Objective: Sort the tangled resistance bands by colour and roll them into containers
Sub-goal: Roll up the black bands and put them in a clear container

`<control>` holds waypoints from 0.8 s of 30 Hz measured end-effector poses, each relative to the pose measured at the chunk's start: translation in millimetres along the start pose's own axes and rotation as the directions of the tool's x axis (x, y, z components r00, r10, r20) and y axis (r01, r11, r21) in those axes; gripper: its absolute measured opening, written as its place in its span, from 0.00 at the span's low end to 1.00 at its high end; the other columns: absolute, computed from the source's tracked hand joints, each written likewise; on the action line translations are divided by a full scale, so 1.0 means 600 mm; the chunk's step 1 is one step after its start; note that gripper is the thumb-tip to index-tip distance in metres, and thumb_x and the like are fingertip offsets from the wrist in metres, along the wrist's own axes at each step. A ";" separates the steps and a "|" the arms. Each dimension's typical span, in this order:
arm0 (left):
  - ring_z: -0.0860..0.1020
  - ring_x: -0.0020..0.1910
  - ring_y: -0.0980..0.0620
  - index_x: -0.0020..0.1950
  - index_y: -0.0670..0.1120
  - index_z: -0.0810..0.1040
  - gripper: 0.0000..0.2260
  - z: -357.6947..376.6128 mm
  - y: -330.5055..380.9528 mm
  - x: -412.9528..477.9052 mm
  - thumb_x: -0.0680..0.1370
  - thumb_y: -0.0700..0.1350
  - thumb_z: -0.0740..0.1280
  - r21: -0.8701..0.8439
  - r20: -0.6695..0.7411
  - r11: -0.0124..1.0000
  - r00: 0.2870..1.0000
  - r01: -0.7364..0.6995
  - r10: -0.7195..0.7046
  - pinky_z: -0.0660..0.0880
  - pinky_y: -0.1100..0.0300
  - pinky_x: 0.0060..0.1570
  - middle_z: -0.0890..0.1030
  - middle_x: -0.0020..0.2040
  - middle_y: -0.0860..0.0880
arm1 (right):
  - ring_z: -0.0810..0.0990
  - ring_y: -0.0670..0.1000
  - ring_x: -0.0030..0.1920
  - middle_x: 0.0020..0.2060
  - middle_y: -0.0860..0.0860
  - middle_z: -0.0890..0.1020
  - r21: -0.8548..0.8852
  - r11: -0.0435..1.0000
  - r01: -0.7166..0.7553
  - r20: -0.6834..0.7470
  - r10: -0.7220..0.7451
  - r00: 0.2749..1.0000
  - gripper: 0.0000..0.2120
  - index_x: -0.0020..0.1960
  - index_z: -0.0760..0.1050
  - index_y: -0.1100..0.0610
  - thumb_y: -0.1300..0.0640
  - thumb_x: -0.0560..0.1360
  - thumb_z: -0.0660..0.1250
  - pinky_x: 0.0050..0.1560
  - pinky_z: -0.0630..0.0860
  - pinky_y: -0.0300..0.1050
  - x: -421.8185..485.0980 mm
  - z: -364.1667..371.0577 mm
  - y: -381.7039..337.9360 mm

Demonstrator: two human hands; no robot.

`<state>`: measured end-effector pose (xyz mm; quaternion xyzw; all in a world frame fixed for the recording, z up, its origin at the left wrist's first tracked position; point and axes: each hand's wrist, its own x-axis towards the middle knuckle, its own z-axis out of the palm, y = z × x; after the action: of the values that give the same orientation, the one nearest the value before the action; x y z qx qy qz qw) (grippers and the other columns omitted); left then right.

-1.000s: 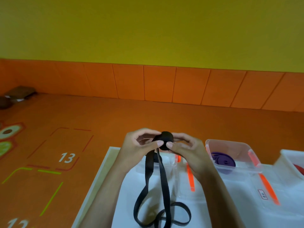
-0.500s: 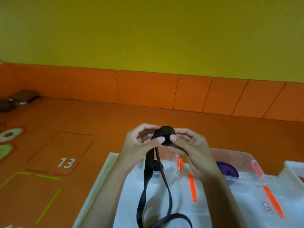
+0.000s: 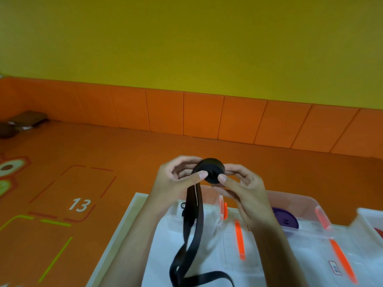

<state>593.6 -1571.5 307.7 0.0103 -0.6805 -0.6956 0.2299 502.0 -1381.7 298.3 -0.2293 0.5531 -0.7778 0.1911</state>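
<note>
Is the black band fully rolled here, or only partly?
Partly rolled. The left hand and right hand pinch the black band as a tight coil; its loose tail hangs down toward the white table.

One wide-angle head view looks forward and down from just above the person's forearms. The left hand [image 3: 176, 179] and right hand [image 3: 244, 183], both pinching the band [image 3: 210, 170], sit close at lower centre. The table [image 3: 126, 224] lies nearest, along the bottom edge, while the floor [image 3: 103, 154] and wall [image 3: 186, 48] stretch well beyond it.

White "13" on orange floor mat [image 3: 79, 204].
</note>
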 end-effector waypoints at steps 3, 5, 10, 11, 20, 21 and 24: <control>0.87 0.55 0.53 0.57 0.54 0.88 0.13 -0.006 -0.003 0.002 0.74 0.45 0.81 0.107 0.040 0.994 0.999 -0.011 0.007 0.81 0.65 0.53 0.89 0.54 0.52 | 0.88 0.62 0.57 0.57 0.59 0.85 -0.056 0.994 -0.097 0.055 0.100 0.993 0.16 0.58 0.84 0.54 0.58 0.71 0.81 0.51 0.87 0.53 -0.005 -0.006 0.016; 0.86 0.56 0.53 0.59 0.55 0.88 0.13 -0.010 -0.005 0.002 0.76 0.44 0.80 0.176 0.093 0.984 0.996 -0.017 0.000 0.80 0.65 0.54 0.89 0.55 0.54 | 0.88 0.59 0.55 0.55 0.54 0.87 -0.178 0.977 -0.114 0.103 0.133 0.986 0.17 0.60 0.84 0.48 0.55 0.72 0.82 0.49 0.87 0.52 -0.004 -0.014 0.011; 0.86 0.55 0.60 0.63 0.55 0.87 0.15 0.012 -0.011 0.000 0.78 0.44 0.78 0.121 0.060 0.993 0.998 -0.007 -0.001 0.79 0.69 0.52 0.87 0.59 0.56 | 0.89 0.62 0.54 0.53 0.59 0.88 -0.061 0.997 -0.050 0.008 0.051 0.999 0.25 0.55 0.86 0.56 0.44 0.63 0.86 0.50 0.86 0.48 0.005 -0.013 0.010; 0.86 0.52 0.62 0.64 0.56 0.86 0.15 0.014 -0.011 -0.001 0.78 0.44 0.78 0.116 0.037 0.993 0.999 0.000 -0.004 0.79 0.70 0.49 0.86 0.59 0.56 | 0.88 0.63 0.55 0.55 0.60 0.87 -0.013 0.998 -0.058 0.005 0.058 0.998 0.24 0.55 0.86 0.57 0.47 0.64 0.85 0.52 0.86 0.49 0.006 -0.010 0.016; 0.88 0.54 0.51 0.58 0.57 0.85 0.15 -0.003 -0.027 -0.008 0.73 0.48 0.82 0.181 0.036 0.983 0.998 0.043 -0.050 0.83 0.61 0.51 0.89 0.54 0.52 | 0.90 0.55 0.50 0.53 0.50 0.89 -0.319 0.946 -0.049 0.138 0.098 0.986 0.13 0.54 0.87 0.47 0.51 0.70 0.83 0.47 0.86 0.45 0.012 -0.037 -0.003; 0.88 0.54 0.52 0.57 0.57 0.86 0.15 -0.002 -0.030 -0.007 0.73 0.49 0.82 0.160 0.029 0.986 0.999 0.041 -0.047 0.83 0.62 0.51 0.89 0.54 0.52 | 0.90 0.56 0.51 0.55 0.51 0.89 -0.301 0.953 -0.043 0.140 0.089 0.986 0.16 0.55 0.86 0.47 0.50 0.69 0.83 0.48 0.87 0.47 0.014 -0.037 -0.003; 0.88 0.53 0.55 0.55 0.58 0.87 0.13 -0.002 -0.033 -0.006 0.72 0.51 0.82 0.102 0.015 0.991 0.996 0.087 -0.089 0.80 0.67 0.49 0.89 0.52 0.53 | 0.89 0.61 0.54 0.56 0.55 0.88 -0.212 0.976 -0.054 0.113 0.080 0.990 0.18 0.56 0.86 0.51 0.53 0.67 0.82 0.55 0.86 0.52 0.016 -0.037 0.010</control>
<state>591.2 -1572.2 287.7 0.0453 -0.7161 -0.6697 0.1916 482.1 -1371.9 287.6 -0.2760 0.6263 -0.6933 0.2255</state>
